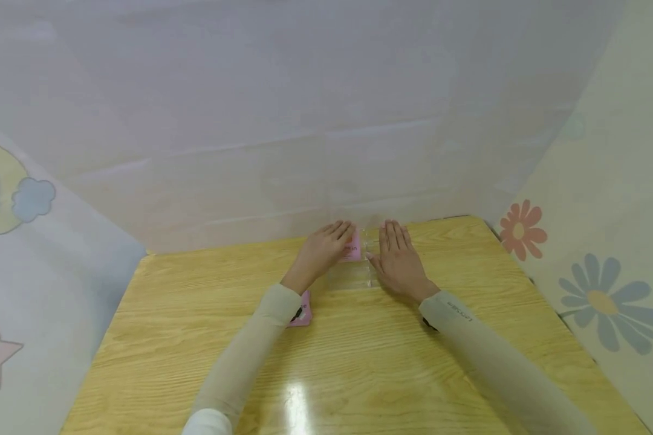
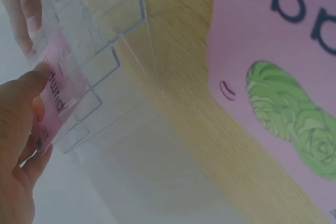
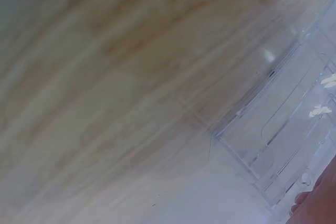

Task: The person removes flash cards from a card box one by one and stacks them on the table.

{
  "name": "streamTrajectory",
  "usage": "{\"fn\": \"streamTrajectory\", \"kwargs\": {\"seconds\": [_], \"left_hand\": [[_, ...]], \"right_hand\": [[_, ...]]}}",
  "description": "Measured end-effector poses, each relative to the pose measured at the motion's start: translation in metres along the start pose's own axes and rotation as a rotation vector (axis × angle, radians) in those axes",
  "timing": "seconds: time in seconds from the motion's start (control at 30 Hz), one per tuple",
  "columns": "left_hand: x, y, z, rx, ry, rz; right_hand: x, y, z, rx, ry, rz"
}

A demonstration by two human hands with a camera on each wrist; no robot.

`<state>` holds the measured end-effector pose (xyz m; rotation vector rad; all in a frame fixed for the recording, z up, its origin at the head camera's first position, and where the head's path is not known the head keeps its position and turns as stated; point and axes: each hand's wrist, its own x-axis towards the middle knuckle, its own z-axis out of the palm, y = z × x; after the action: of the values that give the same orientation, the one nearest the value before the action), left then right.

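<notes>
A clear plastic tiered rack (image 1: 349, 279) stands on the table near the back wall. My left hand (image 1: 322, 249) is at its left side and pinches a pink card (image 2: 62, 85), thumb on the printed face and fingers by its edge. Part of a word and a bit of orange show on the card, which lies against the rack's tiers. At the rack's right side my right hand (image 1: 399, 261) rests with straight fingers, thumb toward the rack. Only a bit of that hand shows in the right wrist view, beside the rack (image 3: 278, 135).
Partly under my left forearm lies a small stack of pink cards (image 1: 303, 314); its top card (image 2: 231, 45) shows a green cabbage. The wood-grain table (image 1: 326, 374) is bounded by a pale back wall (image 1: 283, 151) and side panels printed with flowers, a moon and a star.
</notes>
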<state>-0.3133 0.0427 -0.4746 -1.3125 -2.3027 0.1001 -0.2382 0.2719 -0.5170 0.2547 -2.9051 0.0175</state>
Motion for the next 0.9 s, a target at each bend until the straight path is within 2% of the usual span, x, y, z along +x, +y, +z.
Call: {"fn": "streamTrajectory", "kwargs": {"seconds": [0.23,0.47,0.67,0.9], "left_hand": [[-0.0012,0.0009,0.0023,-0.043,0.017,-0.029],[-0.0005,0.0007,0.0017,-0.054,0.072,-0.031],[0.0006,0.0010,0.0014,-0.086,0.042,-0.036],[0.0019,-0.0006,0.0008,-0.170,0.050,-0.052]], "right_hand": [[-0.0013,0.0005,0.0007,0.028,-0.021,0.002],[0.0004,0.0022,-0.0003,0.015,-0.001,-0.003],[0.0002,0.0026,-0.0001,0.017,-0.034,0.006],[-0.0002,0.0015,-0.0020,0.020,-0.042,0.009]]}}
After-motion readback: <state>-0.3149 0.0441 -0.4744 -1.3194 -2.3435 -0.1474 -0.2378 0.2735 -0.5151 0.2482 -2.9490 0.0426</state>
